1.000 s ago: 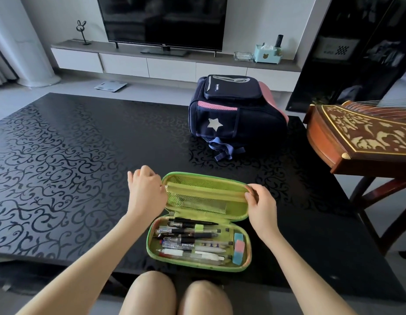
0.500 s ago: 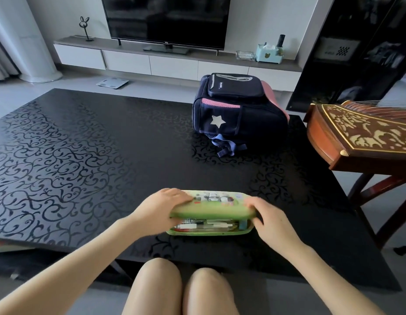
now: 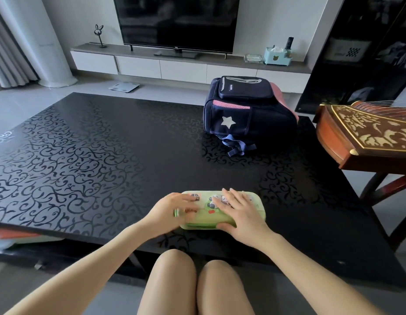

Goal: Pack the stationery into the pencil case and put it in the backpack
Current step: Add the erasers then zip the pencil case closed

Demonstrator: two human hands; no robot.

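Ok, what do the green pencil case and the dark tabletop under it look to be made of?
The pencil case looks like a moulded semi-rigid shell, maybe EVA foam with a smooth printed skin: rounded edges, holds its shape under the left hand and right hand. The table looks like glossy black glass or lacquer with a scrolling pattern: it reflects window light. I can't settle either for certain.

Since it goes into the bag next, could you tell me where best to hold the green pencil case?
Probably across its short width near the middle, from above: the pencil case lies flat on the table, long side left to right. The right hand already rests there, thumb on the near edge.
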